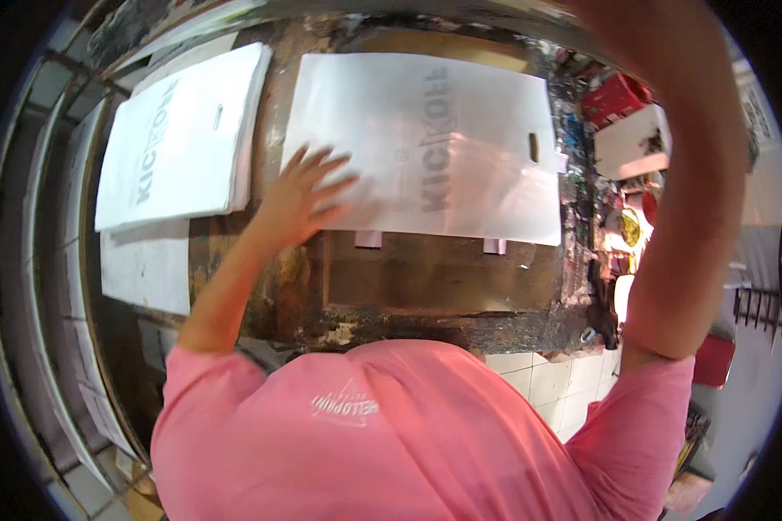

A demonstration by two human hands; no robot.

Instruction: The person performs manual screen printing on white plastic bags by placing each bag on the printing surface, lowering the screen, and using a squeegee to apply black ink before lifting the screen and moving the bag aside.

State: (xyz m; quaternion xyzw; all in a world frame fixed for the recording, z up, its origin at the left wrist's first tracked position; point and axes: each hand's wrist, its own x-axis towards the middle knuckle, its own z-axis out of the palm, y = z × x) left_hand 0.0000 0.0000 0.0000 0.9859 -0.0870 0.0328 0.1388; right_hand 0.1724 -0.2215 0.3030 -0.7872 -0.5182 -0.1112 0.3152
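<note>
A white plastic bag (487, 156) with grey printed lettering and a cut-out handle slot lies flat on the stained work table (400, 291). My left hand (308, 195) is at the bag's left edge, fingers spread, with nothing in its grasp. Whether the fingertips press on the bag or hover just over it, I cannot tell. My right forearm (691, 191) rises along the right side, and its hand is beyond the top edge of the picture. Pink tabs (369, 239) show from under the bag's near edge.
A stack of similar white bags (195, 130) sits on the left, above a white sheet (148, 265). Paint-smeared edging (578, 260) runs along the table's right side. Past it are a red box (615, 100) and assorted containers. Metal racks (39, 260) stand far left.
</note>
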